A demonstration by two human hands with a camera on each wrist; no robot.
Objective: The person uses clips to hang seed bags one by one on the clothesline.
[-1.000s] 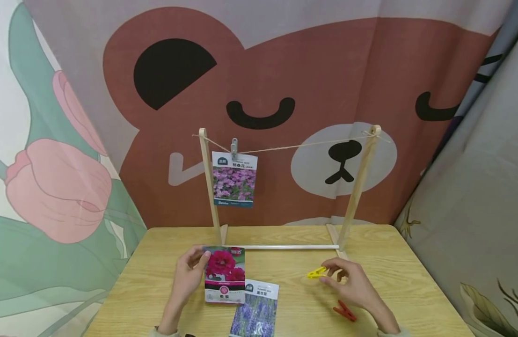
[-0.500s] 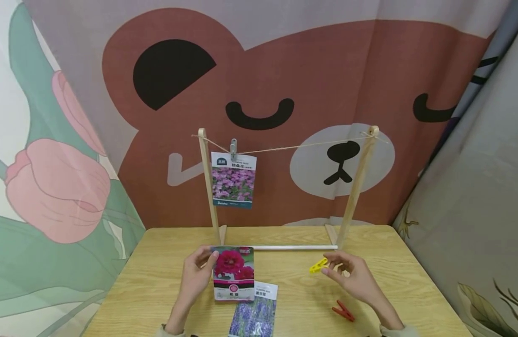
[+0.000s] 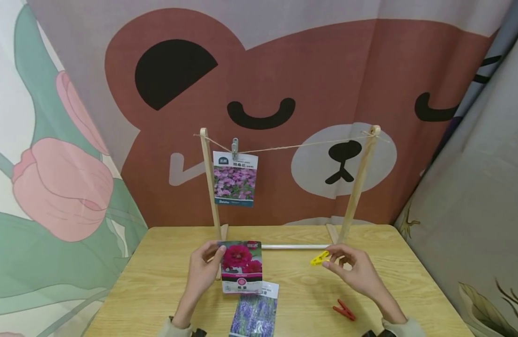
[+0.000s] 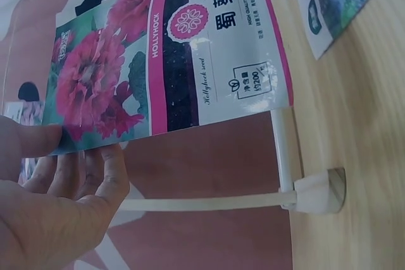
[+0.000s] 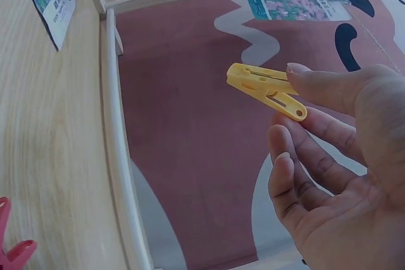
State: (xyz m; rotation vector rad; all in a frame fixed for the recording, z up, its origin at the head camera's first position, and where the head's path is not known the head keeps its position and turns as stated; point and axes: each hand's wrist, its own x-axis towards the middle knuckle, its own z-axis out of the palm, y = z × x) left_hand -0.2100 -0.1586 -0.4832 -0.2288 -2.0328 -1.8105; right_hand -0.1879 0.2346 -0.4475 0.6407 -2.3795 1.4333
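Note:
My left hand [image 3: 202,267] pinches the upper left edge of a hollyhock seed packet [image 3: 242,267], thumb on its front and fingers behind. The packet is raised, its front showing dark pink blooms. My right hand [image 3: 353,271] pinches a yellow clothespin [image 3: 319,258] by its handle ends; in the right wrist view the clothespin [image 5: 266,88] has its nose pointing away from the palm. Another seed packet [image 3: 235,180], with pink-purple flowers, hangs from a string [image 3: 301,146] by a grey clothespin [image 3: 235,147].
A lavender-picture seed packet [image 3: 254,313] lies on the wooden table [image 3: 149,276], partly overlapped by the held packet. A red clothespin [image 3: 344,310] lies near my right wrist. The wooden frame's posts [image 3: 357,187] hold the string, with a white bar [image 3: 296,246] low between them.
My left hand has carried the hollyhock packet to the right and slightly up. My right hand has risen a little with the yellow clothespin, and its tilt has changed.

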